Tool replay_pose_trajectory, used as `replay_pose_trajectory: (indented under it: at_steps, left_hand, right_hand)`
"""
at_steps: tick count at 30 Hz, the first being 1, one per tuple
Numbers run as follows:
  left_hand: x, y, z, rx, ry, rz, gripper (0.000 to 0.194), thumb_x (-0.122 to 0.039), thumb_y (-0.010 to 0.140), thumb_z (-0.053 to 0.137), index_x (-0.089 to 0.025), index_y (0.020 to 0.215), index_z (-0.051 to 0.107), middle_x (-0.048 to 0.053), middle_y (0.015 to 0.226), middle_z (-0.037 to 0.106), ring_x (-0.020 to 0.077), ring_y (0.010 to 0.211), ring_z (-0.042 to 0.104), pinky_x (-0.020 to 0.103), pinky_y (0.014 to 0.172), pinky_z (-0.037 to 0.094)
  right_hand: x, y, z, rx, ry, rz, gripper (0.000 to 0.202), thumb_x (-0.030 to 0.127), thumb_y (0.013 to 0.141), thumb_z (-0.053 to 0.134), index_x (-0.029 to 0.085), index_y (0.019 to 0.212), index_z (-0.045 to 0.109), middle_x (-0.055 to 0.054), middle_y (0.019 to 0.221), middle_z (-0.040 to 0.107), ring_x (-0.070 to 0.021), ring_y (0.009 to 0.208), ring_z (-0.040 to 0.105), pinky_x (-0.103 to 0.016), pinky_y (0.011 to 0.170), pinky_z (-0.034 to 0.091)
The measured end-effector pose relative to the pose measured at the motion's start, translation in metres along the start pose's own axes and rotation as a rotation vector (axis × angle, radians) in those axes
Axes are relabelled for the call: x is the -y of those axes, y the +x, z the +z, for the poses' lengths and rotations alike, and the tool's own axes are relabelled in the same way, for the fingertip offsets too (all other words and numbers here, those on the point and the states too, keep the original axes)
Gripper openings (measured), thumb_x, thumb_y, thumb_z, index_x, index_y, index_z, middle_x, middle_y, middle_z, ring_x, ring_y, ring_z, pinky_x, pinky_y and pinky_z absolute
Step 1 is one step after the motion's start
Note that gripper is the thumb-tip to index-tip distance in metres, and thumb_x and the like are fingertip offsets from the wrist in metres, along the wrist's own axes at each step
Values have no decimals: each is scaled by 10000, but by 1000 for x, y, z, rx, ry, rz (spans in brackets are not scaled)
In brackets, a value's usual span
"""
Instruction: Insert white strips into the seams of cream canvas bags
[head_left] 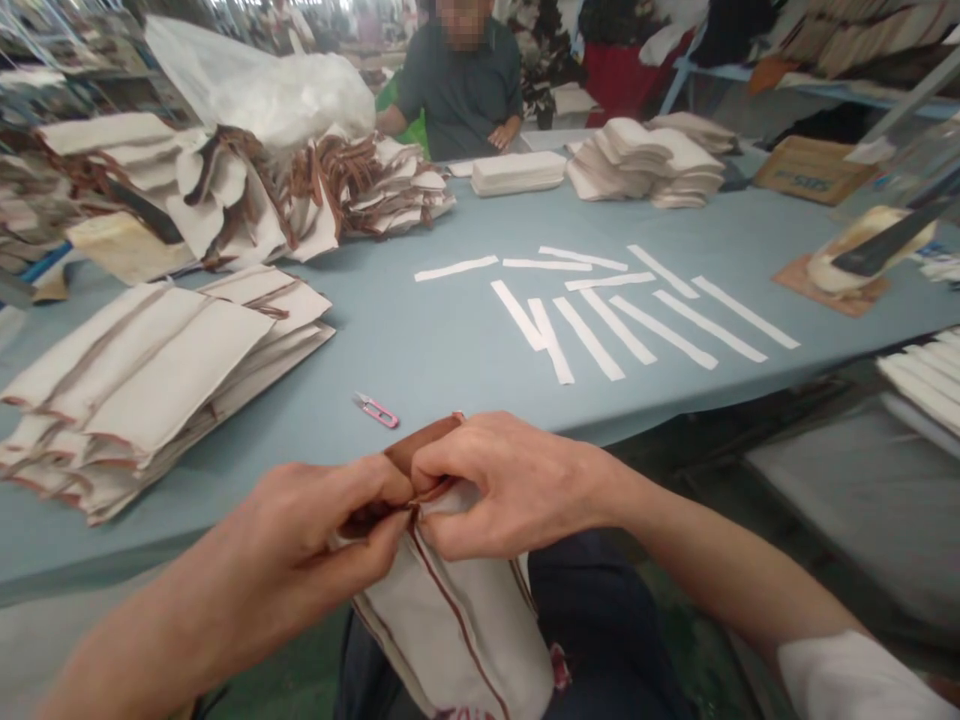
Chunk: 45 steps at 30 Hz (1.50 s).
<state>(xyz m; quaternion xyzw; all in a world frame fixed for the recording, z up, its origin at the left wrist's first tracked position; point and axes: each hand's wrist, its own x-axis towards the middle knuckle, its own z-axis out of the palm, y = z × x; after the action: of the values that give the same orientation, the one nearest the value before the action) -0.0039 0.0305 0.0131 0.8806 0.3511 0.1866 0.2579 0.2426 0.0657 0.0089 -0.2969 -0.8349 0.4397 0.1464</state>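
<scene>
I have both hands closed in a pinch: the left hand (322,520) and the right hand (517,480) meet, thumbs against fingers, on the brown-edged top of a cream cloth piece (480,625). The piece is held in front of the body, below the near edge of the table, hanging over the dark trousers (619,620). A brown seam line (454,600) runs down its face, and a brown band (420,445) stands out above the fingers. Status, in my judgement: body seams are in place, and the top edge is the portion being worked; the pinch point is partly covered by the fingers, so I cannot confirm whether that edge is finished. Just beyond the hands, pink thread snips (376,410) lie unused on the blue-green table (442,340). To the left is a stack of similar cream pieces (172,370); I cannot tell whether these are completed or pending. Loose white strips (600,335) lie spread to the right of centre. Farther back, I note a heap of brown-trimmed cloth (300,195), folded cream cloths (645,160), a cardboard box (814,170) and a seated co-worker (465,90).
</scene>
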Motion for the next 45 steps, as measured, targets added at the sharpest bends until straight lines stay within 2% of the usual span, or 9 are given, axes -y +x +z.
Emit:
replay_pose_trajectory:
  at_steps: [8,14,17,21,24,30,37,42,45]
  left_hand:
    - [2,-9,30,-202,347,408,310,-118,1182,383,-160,1239,685,70,944,825,191,770,788,256,717,616]
    - [17,-11,40,-213,428,439,333,-60,1162,408,-111,1377,657,142,1065,862,247,856,834,321,781,668]
    - [15,-10,45,-202,341,388,301,-87,1156,480,-163,1392,651,125,1096,879,223,885,858,298,827,686]
    - [3,-7,45,-267,183,110,242,-185,1085,602,-260,1309,655,20,1018,882,160,781,852,199,761,666]
    - [-2,-3,36,-167,12,-7,185,-247,1082,618,-298,1246,687,-47,964,862,126,731,818,151,704,620]
    - [0,2,28,31,-113,-29,235,-306,1209,496,-286,1123,713,-71,877,789,95,698,738,144,683,543]
    - [11,11,46,-139,254,222,353,-185,1176,473,-238,857,614,-33,665,653,149,520,593,317,549,414]
    - [21,4,46,-17,-20,84,211,-301,1221,506,-258,1116,684,-32,902,807,129,701,743,240,656,494]
    - [19,2,36,60,-72,45,266,-380,1227,506,-258,1100,707,-43,845,762,119,684,709,219,643,484]
  right_hand:
    - [-20,-8,5,135,585,135,231,427,816,677,201,811,626,71,714,506,-110,669,421,-285,643,328]
    - [-34,-8,32,-1,837,222,321,499,792,694,214,721,563,81,659,451,-96,633,354,-276,604,282]
    - [-32,-12,34,-31,786,223,241,424,773,677,218,719,565,83,652,459,-91,612,357,-262,571,276]
    - [-28,-22,26,-157,635,72,61,268,751,615,210,753,594,72,679,520,-92,624,413,-234,566,322]
    - [-31,-28,27,-253,459,-69,9,198,754,610,206,759,612,78,660,531,-88,608,434,-219,573,341]
    - [-38,-31,39,-466,88,-273,60,147,779,573,203,762,587,76,666,533,-81,597,448,-242,622,345]
    - [-47,-29,40,-400,247,-203,59,177,836,606,211,791,589,100,646,485,-75,565,389,-234,623,369]
    - [-55,-26,45,-411,216,-209,42,183,825,598,201,790,614,85,662,525,-77,576,443,-233,611,359]
    - [-52,-27,44,-415,114,-291,83,157,847,605,197,774,612,98,641,490,-71,562,419,-244,610,337]
